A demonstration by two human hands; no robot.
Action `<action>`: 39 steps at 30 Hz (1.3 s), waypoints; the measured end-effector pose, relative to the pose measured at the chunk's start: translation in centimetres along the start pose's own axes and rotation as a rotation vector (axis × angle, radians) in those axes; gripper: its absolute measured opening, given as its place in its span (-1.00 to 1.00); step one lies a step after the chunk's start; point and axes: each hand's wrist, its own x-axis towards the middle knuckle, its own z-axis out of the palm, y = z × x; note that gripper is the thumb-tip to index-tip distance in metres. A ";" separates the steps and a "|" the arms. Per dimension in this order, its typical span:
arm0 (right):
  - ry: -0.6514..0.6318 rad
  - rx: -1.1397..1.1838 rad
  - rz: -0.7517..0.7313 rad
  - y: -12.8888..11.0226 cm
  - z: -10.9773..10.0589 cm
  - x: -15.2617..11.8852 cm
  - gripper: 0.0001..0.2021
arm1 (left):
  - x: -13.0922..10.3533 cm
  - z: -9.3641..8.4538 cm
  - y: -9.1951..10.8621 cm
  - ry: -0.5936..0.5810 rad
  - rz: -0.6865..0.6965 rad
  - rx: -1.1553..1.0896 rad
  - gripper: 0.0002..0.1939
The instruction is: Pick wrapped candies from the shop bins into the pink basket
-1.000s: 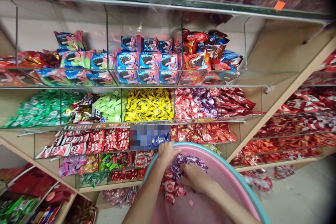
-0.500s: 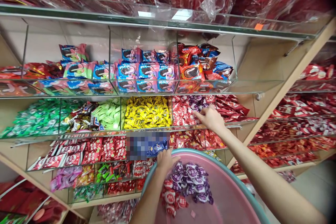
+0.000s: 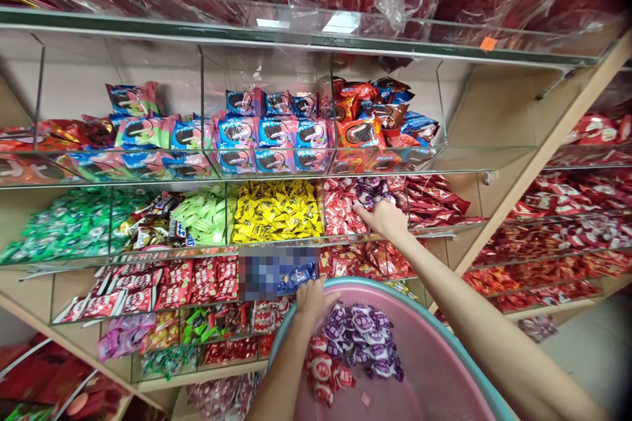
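Observation:
My left hand [image 3: 312, 302] is closed on the near-left rim of a round plastic basket [image 3: 434, 368], pink inside with a blue-green edge. Inside it lie purple-and-white wrapped candies [image 3: 365, 335] and a smaller group of red-and-white wrapped candies [image 3: 326, 368]. My right hand [image 3: 388, 220] reaches over the shelf edge into a glass compartment, at a pile of red-and-white candies [image 3: 338, 207] and purple candies [image 3: 372, 189]. Its thumb is stretched out to the left, apart from the other fingers, which are mostly hidden behind the hand. No candy shows in it.
Yellow-wrapped candies [image 3: 276, 210] fill the compartment to the left, and dark red packets [image 3: 434, 200] the one to the right. Above is a glass shelf [image 3: 276, 177] with blue-and-pink cookie packs [image 3: 276, 131]. A wooden side panel [image 3: 523, 191] stands at the right.
My right hand has shifted slightly left and down over the red and purple candies. My left hand stays on the basket rim, and the basket's contents look the same.

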 end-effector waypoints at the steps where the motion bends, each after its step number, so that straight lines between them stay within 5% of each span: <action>1: -0.003 0.005 0.003 0.0 0.1 0.0 -0.28 | 0.0 0.0 0.0 0.000 0.000 0.002 -0.39; 20: -0.047 0.142 0.085 -0.1 0.1 -0.1 -0.47 | -0.3 -0.6 0.3 0.004 -0.006 0.006 -0.37; 26: 0.045 0.335 0.113 0.3 -0.4 0.1 -0.59 | -0.2 -0.5 0.3 -0.008 0.007 0.037 -0.39; 32: 0.193 0.644 -0.149 1.4 -1.5 -3.1 -0.56 | -0.1 -0.5 0.4 -0.012 0.013 0.037 -0.38; 35: 0.080 0.685 -0.348 1.8 -0.6 -7.0 -0.61 | -0.1 -0.6 0.5 -0.029 0.004 0.027 -0.38; 39: -0.288 0.525 -0.467 2.6 3.6 -12.6 -0.71 | -0.2 -0.6 0.6 -0.032 0.008 0.032 -0.41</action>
